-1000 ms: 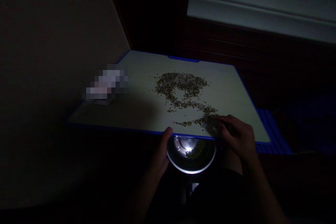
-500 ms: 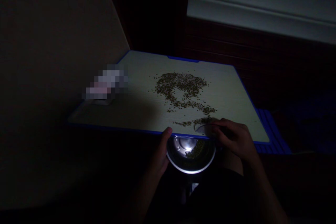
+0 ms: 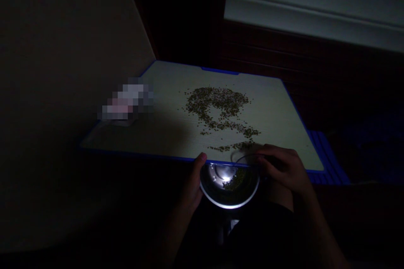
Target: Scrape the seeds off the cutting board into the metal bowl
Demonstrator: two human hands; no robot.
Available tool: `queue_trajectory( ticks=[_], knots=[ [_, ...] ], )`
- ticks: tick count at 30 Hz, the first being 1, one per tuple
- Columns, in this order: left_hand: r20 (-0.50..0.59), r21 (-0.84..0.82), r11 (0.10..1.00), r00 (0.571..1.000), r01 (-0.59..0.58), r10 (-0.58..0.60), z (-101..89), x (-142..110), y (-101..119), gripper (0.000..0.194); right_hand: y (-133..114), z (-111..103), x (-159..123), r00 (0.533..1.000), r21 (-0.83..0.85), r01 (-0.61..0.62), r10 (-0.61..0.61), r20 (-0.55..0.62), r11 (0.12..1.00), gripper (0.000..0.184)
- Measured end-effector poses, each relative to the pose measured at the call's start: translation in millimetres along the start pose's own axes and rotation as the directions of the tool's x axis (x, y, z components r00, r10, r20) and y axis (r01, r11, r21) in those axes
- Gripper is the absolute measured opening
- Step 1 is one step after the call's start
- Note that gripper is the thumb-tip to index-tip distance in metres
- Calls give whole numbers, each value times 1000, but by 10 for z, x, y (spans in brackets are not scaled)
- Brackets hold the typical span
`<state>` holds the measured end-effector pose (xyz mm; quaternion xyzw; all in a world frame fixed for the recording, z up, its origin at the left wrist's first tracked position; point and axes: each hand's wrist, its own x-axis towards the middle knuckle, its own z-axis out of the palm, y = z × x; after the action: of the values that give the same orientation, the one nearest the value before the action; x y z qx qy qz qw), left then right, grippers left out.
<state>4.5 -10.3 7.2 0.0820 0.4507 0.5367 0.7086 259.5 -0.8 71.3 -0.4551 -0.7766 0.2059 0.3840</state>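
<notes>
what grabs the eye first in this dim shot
A spread of small greenish grains lies across the middle of a pale, blue-edged board. Just below its near edge gleams a steel bowl holding some grains, steadied by the left hand, while the right hand holds a small clear cup over its rim.

The left hand (image 3: 193, 185) holds a steel bowl (image 3: 229, 185) under the table (image 3: 164, 134) edge; the right hand (image 3: 284, 168) tips a small cup (image 3: 244, 159) over it, near scattered seeds (image 3: 217, 107).
</notes>
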Motion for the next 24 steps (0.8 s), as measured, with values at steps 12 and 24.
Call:
queue_trajectory(
  ticks=[12,24],
  knots=[
    [-19,32,999,1000,5,-5,-3,12,-11,55,23,55,74,983,-167,-82,52,-179,982,17],
    [-26,18,1000,1000,7,-6,-22,31,-29,53,10,30,78,996,-123,-50,41,-76,991,22]
  ],
)
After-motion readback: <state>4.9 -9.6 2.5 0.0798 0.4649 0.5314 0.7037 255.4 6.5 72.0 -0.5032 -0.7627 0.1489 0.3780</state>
